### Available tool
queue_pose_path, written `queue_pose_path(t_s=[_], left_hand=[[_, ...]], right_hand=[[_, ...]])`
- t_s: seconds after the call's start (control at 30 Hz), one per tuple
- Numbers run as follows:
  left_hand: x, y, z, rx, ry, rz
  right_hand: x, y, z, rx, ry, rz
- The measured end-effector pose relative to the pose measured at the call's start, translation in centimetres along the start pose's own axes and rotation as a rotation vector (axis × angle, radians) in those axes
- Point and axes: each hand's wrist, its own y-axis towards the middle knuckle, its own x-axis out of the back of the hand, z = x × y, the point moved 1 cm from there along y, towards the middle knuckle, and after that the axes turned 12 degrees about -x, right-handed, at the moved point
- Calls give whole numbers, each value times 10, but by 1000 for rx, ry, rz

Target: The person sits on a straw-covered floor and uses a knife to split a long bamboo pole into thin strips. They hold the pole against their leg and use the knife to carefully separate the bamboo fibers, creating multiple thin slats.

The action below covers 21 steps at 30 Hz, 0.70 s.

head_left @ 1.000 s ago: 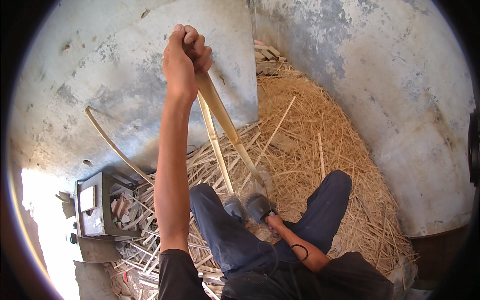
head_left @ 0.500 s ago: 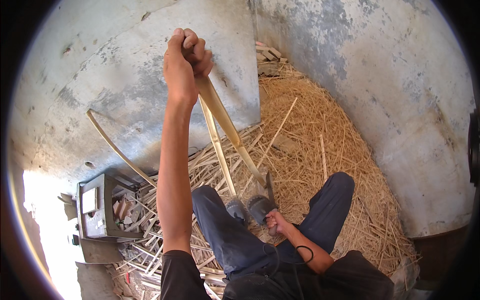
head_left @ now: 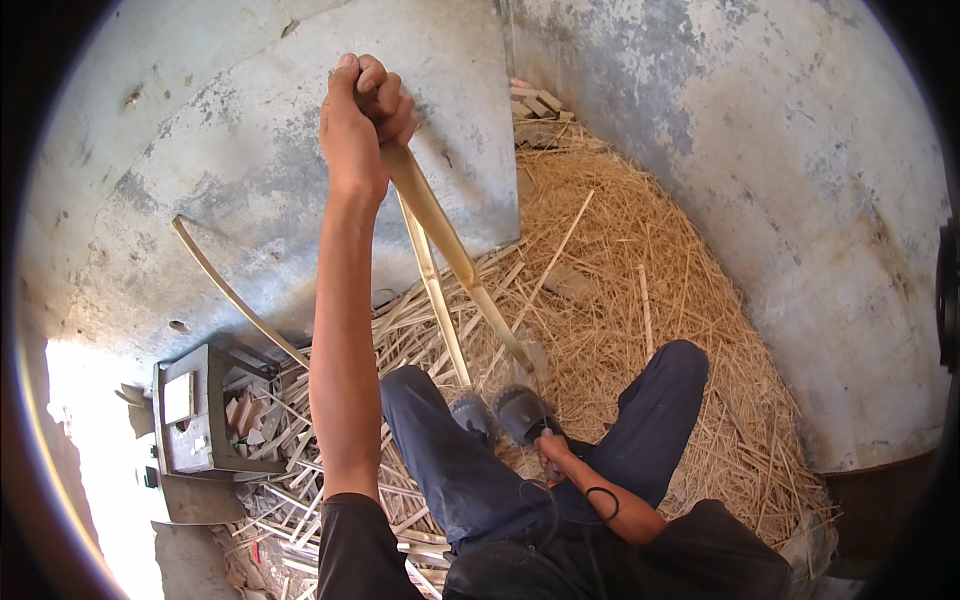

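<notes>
Raised high at the upper left, my left hand [head_left: 366, 120] is closed around the top of a split bamboo strip [head_left: 440, 228]. The strip slants down to the right, its lower end near my slippers [head_left: 520, 412]. Low between my knees, my right hand [head_left: 550, 452] is wrapped round the handle of a knife; the blade appears nearly edge-on and is hard to make out. Another pale bamboo strip [head_left: 434, 285] stands behind the held one, its foot beside my left slipper.
Fine shavings [head_left: 640, 235] are heaped against the walls [head_left: 780, 130]. Cut bamboo sticks [head_left: 405, 330] litter the floor to the left. An open box-like wooden frame [head_left: 215, 455] with scraps stands there, and a bent strip [head_left: 235, 290] leans near it. Bricks [head_left: 540, 105] lie in the far corner.
My right hand has drawn slightly down toward me, and the knife blade, plain before beside the strip's lower end, is now barely visible. My left hand has shifted slightly left with the strip.
</notes>
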Motion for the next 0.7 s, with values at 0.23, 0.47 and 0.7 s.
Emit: queue_pose_path(t_s=[0.23, 0.47, 0.7], left_hand=[[-3, -2, -3, 17, -25, 24], [1, -4, -3, 14, -5, -28], [0, -2, -4, 6, -31, -26]], right_hand=[[3, 47, -21, -147, 550, 372], [3, -21, 23, 147, -71, -51], [2, 37, -23, -186, 266, 170]])
